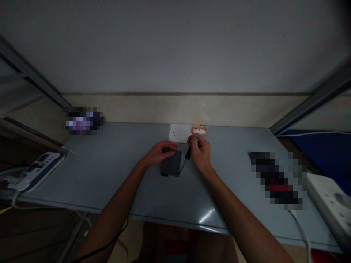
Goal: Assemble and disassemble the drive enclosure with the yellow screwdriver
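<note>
A dark grey box-like device (173, 165) with a reddish strip lies on the table in front of me. My left hand (161, 152) rests on its upper left part, fingers curled over the edge. My right hand (199, 150) is closed around a screwdriver (188, 153) with a dark and yellow handle. The screwdriver's thin shaft slants down to the left, its tip at the device's lower right corner. Behind the hands lies a white sheet (179, 132) with a few small dark spots. An orange and white animal-faced item (199, 130) sits at its right edge.
On the left of the grey table (109, 182) is a white power strip (41, 171) with cables. A blurred purple object (83, 122) stands at the back left. At the right are a blurred dark object (274, 179) and a white socket block (329, 201). A wall rises behind.
</note>
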`<state>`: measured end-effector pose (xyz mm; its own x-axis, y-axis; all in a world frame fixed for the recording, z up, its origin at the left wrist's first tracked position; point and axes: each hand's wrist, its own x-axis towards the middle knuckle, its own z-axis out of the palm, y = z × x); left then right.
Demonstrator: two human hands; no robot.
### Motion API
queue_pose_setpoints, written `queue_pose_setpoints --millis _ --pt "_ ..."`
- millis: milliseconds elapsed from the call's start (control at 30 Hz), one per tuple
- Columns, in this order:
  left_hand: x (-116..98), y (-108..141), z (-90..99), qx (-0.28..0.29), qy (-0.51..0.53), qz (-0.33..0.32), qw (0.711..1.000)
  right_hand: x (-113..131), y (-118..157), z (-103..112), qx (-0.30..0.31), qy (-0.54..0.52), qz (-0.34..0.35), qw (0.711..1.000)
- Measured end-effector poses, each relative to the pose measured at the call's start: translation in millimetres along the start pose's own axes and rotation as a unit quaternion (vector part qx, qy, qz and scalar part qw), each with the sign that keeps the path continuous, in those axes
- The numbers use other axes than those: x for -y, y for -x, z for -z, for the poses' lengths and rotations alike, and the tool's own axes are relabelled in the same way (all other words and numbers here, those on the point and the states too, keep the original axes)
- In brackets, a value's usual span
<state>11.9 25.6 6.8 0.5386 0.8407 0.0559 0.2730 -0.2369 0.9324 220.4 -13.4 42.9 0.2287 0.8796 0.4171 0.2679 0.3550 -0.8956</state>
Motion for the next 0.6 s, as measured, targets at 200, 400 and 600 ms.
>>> queue_pose_setpoints --millis 200,400,600 --pt "-2.5 0.5 0.4 0.001 -0.010 -0.002 1.000 -1.0 0.6 0.8 -0.004 0.009 0.020 1.000" --pt "-2.3 0.9 0.6 0.006 -0.002 -0.005 1.000 -1.7 1.6 0.7 0.011 0.009 0.032 0.999" --pt "-2.0 1.5 0.7 0.004 -0.007 -0.003 1.000 -3.3 -0.1 0.6 -0.015 0.008 0.017 1.000"
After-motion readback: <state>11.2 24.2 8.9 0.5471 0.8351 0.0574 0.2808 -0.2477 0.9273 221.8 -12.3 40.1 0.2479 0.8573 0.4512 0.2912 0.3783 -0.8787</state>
